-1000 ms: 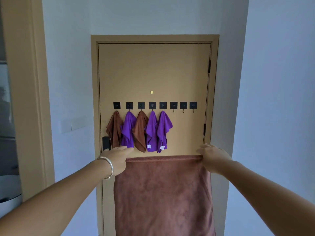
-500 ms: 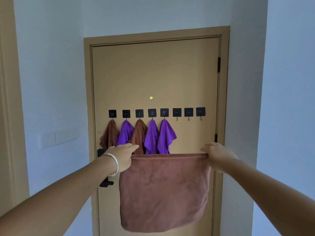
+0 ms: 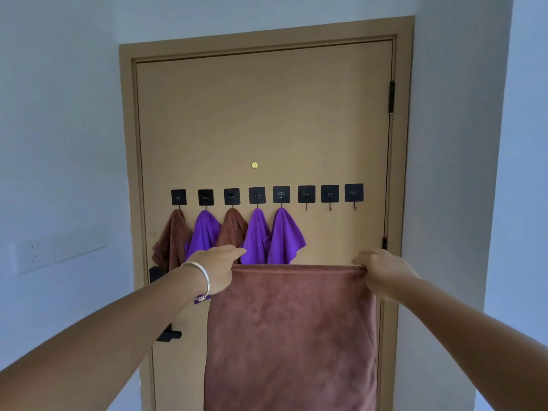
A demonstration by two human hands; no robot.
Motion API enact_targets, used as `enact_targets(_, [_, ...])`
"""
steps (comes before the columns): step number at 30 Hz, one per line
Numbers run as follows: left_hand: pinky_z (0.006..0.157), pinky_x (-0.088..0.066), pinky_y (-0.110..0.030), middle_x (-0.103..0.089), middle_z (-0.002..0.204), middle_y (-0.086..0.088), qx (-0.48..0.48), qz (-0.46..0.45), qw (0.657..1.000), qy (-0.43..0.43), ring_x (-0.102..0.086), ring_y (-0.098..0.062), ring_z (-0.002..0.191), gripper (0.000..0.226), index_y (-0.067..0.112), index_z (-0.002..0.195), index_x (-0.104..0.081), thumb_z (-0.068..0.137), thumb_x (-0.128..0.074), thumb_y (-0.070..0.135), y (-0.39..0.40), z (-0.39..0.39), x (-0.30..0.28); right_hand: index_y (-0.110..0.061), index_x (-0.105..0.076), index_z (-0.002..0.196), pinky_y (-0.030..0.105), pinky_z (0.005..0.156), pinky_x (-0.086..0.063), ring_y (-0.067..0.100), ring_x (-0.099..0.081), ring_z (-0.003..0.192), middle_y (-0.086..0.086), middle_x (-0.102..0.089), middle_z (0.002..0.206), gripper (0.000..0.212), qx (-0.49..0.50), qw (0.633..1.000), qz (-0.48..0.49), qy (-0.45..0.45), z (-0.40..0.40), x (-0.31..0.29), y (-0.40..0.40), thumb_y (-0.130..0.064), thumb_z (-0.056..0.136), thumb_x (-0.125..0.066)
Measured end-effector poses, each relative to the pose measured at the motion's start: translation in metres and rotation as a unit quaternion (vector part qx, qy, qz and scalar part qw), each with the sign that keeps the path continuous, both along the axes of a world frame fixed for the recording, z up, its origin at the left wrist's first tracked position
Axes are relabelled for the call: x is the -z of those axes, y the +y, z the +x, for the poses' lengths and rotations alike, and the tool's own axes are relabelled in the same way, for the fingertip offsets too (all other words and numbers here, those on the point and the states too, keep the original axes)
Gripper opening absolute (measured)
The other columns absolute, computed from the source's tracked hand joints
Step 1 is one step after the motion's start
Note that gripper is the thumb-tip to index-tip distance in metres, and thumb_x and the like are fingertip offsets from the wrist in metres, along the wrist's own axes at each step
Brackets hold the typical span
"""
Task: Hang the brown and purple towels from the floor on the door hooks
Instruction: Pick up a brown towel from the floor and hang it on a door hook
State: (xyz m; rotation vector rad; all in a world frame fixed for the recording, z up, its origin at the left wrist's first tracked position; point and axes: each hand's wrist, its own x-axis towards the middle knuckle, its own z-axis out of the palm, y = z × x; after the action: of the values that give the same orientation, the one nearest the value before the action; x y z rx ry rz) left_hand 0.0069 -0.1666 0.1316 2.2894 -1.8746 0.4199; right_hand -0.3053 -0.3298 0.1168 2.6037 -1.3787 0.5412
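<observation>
1. A large brown terry towel (image 3: 292,336) hangs spread flat in front of the lower half of the door, its top edge stretched level between the two hands and its lower end running out of the bottom of the view.
2. The left hand (image 3: 214,269) pinches the towel's upper left corner, fingers curled over the hem; a silver bangle (image 3: 199,277) sits on that wrist.
3. The right hand (image 3: 382,272) grips the upper right corner, fingers folded round the hem.
4. The held towel's top edge lies below the row of hooks and touches none of them.
5. On the tan wooden door (image 3: 261,114) a row of eight square black adhesive hooks (image 3: 306,194) runs across at mid-height.
6. The five hooks on the left carry small cloths, from left to right: a small brown towel (image 3: 172,241), a purple towel (image 3: 204,229), a second brown towel (image 3: 232,228), a second purple towel (image 3: 257,235) and a third purple towel (image 3: 286,235).
7. The three hooks on the right are bare.
8. A small round brass peephole (image 3: 254,165) sits above the hooks.
9. A black door handle (image 3: 169,335) shows at the door's left edge, partly behind the left forearm.
10. A white wall socket and switch plate (image 3: 59,249) is mounted on the pale wall left of the door frame.
</observation>
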Motion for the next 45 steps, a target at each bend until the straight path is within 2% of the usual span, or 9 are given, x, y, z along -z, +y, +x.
enact_targets(4, [0.097,-0.045,-0.039,-0.047,0.134,0.005,0.021,-0.009,1.000,-0.001,-0.051,-0.020,0.118,0.059,0.025,0.146,-0.034,0.091,-0.034,0.005,-0.047,0.027,0.000,-0.026,-0.065,0.111,0.035,0.094,-0.043,0.022,-0.047,0.123,-0.005,-0.057,0.121,0.044,0.001,1.000,-0.020,-0.004,0.021,-0.003,-0.041,-0.002,0.086,-0.037])
enact_targets(13, [0.104,-0.040,-0.031,-0.033,0.154,0.008,0.064,-0.063,0.995,0.048,-0.039,-0.018,0.136,0.065,0.029,0.150,-0.029,0.092,-0.037,0.000,-0.157,0.091,-0.018,-0.028,-0.058,0.129,0.034,0.103,-0.038,0.017,-0.044,0.128,-0.006,-0.050,0.139,0.052,0.032,0.999,-0.030,-0.025,0.082,-0.035,-0.141,-0.001,0.089,-0.039])
enact_targets(17, [0.087,-0.045,-0.026,-0.052,0.138,0.002,0.081,-0.088,0.990,0.072,-0.054,-0.021,0.118,0.063,0.032,0.143,-0.040,0.089,-0.036,0.000,-0.199,0.111,-0.025,-0.028,-0.062,0.123,0.025,0.082,-0.041,0.015,-0.052,0.112,-0.007,-0.059,0.127,0.058,0.026,0.998,-0.004,-0.063,0.099,-0.042,-0.171,0.005,0.084,-0.034])
enact_targets(23, [0.082,-0.048,-0.031,-0.068,0.105,0.006,0.121,-0.163,0.964,0.173,-0.061,-0.017,0.099,0.057,0.030,0.109,-0.066,0.079,-0.037,-0.008,-0.249,0.118,-0.022,-0.025,-0.073,0.099,0.024,0.074,-0.046,0.012,-0.060,0.095,-0.008,-0.069,0.097,0.064,-0.030,0.982,0.044,-0.183,0.105,-0.044,-0.198,0.016,0.075,-0.029])
enact_targets(28, [0.081,-0.052,-0.035,-0.069,0.088,0.007,0.140,-0.220,0.919,0.295,-0.064,-0.016,0.089,0.051,0.032,0.077,-0.067,0.076,-0.036,-0.008,-0.279,0.113,-0.027,-0.010,-0.066,0.071,0.023,0.065,-0.045,0.017,-0.060,0.076,0.002,-0.069,0.077,0.049,-0.096,0.912,0.133,-0.377,0.106,-0.049,-0.224,0.019,0.079,-0.028])
enact_targets(32, [0.081,-0.053,-0.040,-0.069,0.078,0.014,0.137,-0.199,0.910,0.336,-0.065,-0.010,0.081,0.019,0.037,0.074,-0.064,0.074,-0.047,0.029,-0.297,0.109,-0.032,-0.012,-0.064,0.079,0.027,0.067,-0.040,0.017,-0.057,0.076,0.001,-0.066,0.080,0.034,-0.111,0.898,0.216,-0.367,0.108,-0.060,-0.248,0.010,0.076,-0.038])
enact_targets(37, [0.055,-0.038,-0.027,-0.057,0.065,0.030,0.078,-0.256,0.944,0.193,-0.054,-0.001,0.064,0.018,0.050,0.067,-0.055,0.079,-0.055,0.063,-0.322,0.106,-0.041,-0.025,-0.070,0.079,0.023,0.063,-0.048,0.006,-0.068,0.070,-0.011,-0.072,0.076,0.018,-0.102,0.933,0.175,-0.297,0.115,-0.067,-0.278,-0.042,0.083,-0.067])
enact_targets(41, [0.055,-0.035,-0.029,-0.051,0.066,0.015,0.066,-0.287,0.955,0.037,-0.049,-0.011,0.064,0.023,0.033,0.073,-0.048,0.093,-0.050,0.044,-0.338,0.093,-0.045,-0.027,-0.053,0.061,0.027,0.051,-0.036,0.008,-0.055,0.062,-0.008,-0.057,0.065,0.033,-0.054,0.972,-0.102,-0.205,0.127,-0.066,-0.298,-0.051,0.083,-0.061])
enact_targets(45, [0.060,-0.043,-0.038,-0.052,0.089,0.003,0.084,-0.222,0.967,-0.093,-0.056,-0.027,0.074,0.022,0.022,0.102,-0.040,0.090,-0.045,0.005,-0.351,0.078,-0.051,-0.029,-0.039,0.068,0.028,0.048,-0.029,0.013,-0.049,0.064,-0.010,-0.045,0.077,0.031,-0.082,0.965,-0.220,-0.118,0.140,-0.070,-0.313,-0.047,0.091,-0.050])
